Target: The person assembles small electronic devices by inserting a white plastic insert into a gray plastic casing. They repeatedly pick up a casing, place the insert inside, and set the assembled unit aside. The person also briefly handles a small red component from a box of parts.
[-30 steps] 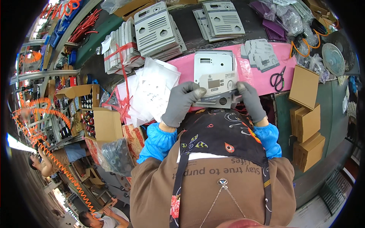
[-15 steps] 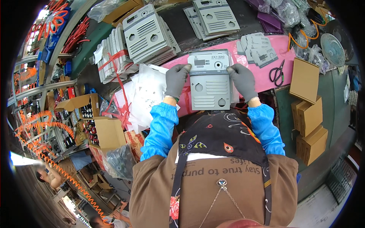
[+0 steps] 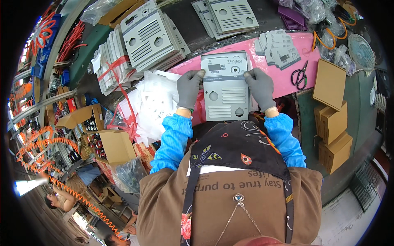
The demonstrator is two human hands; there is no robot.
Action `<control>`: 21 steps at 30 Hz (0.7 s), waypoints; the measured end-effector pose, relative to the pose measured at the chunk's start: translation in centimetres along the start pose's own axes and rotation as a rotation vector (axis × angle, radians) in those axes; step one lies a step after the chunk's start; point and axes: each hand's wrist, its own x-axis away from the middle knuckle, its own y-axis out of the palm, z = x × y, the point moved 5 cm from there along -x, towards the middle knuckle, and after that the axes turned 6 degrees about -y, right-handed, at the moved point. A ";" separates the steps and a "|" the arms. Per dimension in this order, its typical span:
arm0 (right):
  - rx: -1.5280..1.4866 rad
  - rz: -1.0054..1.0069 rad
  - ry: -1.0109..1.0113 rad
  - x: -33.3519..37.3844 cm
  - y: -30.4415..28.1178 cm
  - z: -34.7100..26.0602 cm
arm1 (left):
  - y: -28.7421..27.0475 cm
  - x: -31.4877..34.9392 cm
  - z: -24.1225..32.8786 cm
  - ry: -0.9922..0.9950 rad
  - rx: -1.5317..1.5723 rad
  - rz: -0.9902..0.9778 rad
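Between my two gloved hands sits a grey metal panel [image 3: 223, 91] with slots, round holes and a printed label on its upper part. My left hand [image 3: 189, 87], in a grey glove, grips its left edge near the top, thumb on the face. On the opposite edge my right hand [image 3: 260, 87] is closed the same way. Under the panel lies a pink sheet [image 3: 273, 84]. Several loose grey label sheets [image 3: 283, 53] are fanned out beyond my right hand, with black-handled scissors [image 3: 299, 76] beside them.
Stacks of similar panels [image 3: 151, 35] stand at the back, with another pile [image 3: 232, 18] right of them. White sheets [image 3: 154, 100] and red ribbon lie left of my hands. Cardboard boxes [image 3: 333, 127] stand at the right, near a round mesh fan guard [image 3: 361, 51]. Two people are at lower left.
The label on the panel's upper part looks to sit slightly higher and more to the left in my grip. Both hands stay on its edges. The whole view has shifted slightly.
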 end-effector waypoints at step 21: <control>-0.083 0.053 -0.030 0.0 0.2 -0.3 | 0.2 0.0 -0.2 -0.052 0.034 0.081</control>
